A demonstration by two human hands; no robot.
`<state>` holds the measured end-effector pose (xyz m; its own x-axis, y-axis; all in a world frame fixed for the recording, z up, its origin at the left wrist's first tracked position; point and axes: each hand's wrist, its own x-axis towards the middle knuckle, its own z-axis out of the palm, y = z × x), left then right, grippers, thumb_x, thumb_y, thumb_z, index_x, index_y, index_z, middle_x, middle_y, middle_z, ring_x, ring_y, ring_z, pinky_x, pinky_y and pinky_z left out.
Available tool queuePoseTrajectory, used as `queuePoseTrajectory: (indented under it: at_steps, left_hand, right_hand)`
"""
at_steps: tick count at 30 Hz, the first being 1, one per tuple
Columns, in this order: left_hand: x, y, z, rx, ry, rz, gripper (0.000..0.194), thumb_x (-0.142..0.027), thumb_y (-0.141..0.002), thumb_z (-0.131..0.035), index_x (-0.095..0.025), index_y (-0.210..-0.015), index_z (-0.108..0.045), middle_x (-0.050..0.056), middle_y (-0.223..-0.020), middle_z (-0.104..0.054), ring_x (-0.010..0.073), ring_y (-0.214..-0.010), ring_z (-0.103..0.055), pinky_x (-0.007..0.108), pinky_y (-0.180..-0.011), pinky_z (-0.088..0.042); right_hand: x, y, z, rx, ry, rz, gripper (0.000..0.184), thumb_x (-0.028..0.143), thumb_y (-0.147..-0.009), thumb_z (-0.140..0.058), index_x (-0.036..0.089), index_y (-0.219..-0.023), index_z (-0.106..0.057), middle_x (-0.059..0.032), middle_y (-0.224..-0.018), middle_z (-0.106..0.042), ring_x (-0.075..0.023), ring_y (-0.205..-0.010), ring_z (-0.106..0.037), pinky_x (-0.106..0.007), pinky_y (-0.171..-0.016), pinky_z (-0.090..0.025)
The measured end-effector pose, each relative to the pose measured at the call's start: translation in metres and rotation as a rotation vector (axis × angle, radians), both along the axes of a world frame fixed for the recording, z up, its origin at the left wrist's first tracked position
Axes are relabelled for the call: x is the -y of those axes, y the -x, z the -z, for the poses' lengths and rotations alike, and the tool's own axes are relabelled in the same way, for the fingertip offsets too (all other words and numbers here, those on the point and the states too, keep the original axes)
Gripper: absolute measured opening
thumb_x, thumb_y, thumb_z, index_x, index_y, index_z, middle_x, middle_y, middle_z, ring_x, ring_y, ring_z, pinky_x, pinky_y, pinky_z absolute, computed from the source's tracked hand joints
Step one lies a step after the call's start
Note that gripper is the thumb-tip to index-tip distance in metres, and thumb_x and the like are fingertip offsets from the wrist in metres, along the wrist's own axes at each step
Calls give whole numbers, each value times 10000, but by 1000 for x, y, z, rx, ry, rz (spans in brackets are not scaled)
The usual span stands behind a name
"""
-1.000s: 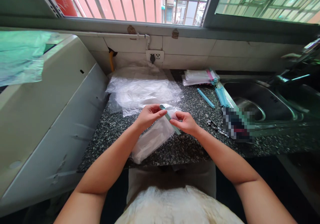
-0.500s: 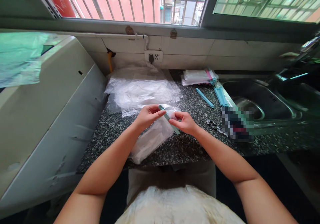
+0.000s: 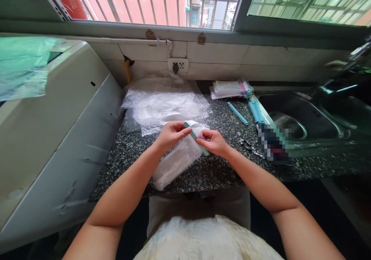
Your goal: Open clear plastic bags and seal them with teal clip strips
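Note:
A pale green bag sealing clip [image 3: 193, 135] lies slanted across a folded clear plastic bag [image 3: 176, 163] at the front of the counter. My left hand [image 3: 174, 133] pinches the clip's upper end between thumb and fingers. Lower down the same clip, my right hand [image 3: 213, 141] is closed on it, thumb on top. The clip's lower end sticks out below the right fingers. Whether the clip is fully snapped over the plastic cannot be made out. Farther right, a single blue clip [image 3: 237, 113] rests on the granite.
Flat clear plastic bags [image 3: 165, 101] spread over the back left of the granite counter [image 3: 220, 175]. A stack of folded bags [image 3: 228, 89] and several blue clips [image 3: 255, 111] sit by the sink [image 3: 301, 113]. A blurred-out item [image 3: 275, 144] lies nearby. A white appliance [image 3: 58, 109] borders the left.

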<state>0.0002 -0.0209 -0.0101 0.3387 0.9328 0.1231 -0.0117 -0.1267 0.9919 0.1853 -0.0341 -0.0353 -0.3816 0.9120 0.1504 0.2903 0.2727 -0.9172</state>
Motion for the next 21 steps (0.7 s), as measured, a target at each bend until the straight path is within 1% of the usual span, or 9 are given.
queuePoseTrajectory:
  at_steps: [8, 13, 17, 21]
  left_hand:
    - [1, -2, -5, 6, -35, -14, 382, -462, -643, -721, -138, -533, -554, -32, -516, -455, 78, -524, -372, 212, -495, -312]
    - [1, -1, -4, -17, -53, -20, 380, -457, -661, -707, -141, -527, -544, -37, -511, -424, 77, -514, -349, 217, -485, -278]
    - [1, -1, -1, -21, -60, -36, 376, -451, -670, -701, -140, -521, -550, -35, -508, -436, 77, -509, -353, 220, -488, -282]
    - [1, -2, 0, 3, -21, -25, 355, -453, -671, -697, -135, -553, -592, -27, -525, -494, 77, -511, -391, 220, -500, -318]
  right_hand:
    - [1, 1, -3, -7, -7, 0, 388, 482, -719, -600, 197, -549, -399, 55, -542, -330, -77, -536, -291, -237, -506, -246]
    - [1, 1, -2, -10, -17, 7, 388, 489, -722, -604, 195, -557, -414, 56, -541, -335, -77, -536, -291, -239, -506, -247]
    - [1, 0, -5, 2, -36, 29, 366, 454, -724, -600, 195, -543, -415, 55, -535, -332, -78, -532, -292, -248, -507, -246]
    - [1, -3, -10, 13, -40, 27, 334, 428, -727, -594, 193, -549, -436, 56, -531, -329, -75, -520, -280, -251, -503, -243]
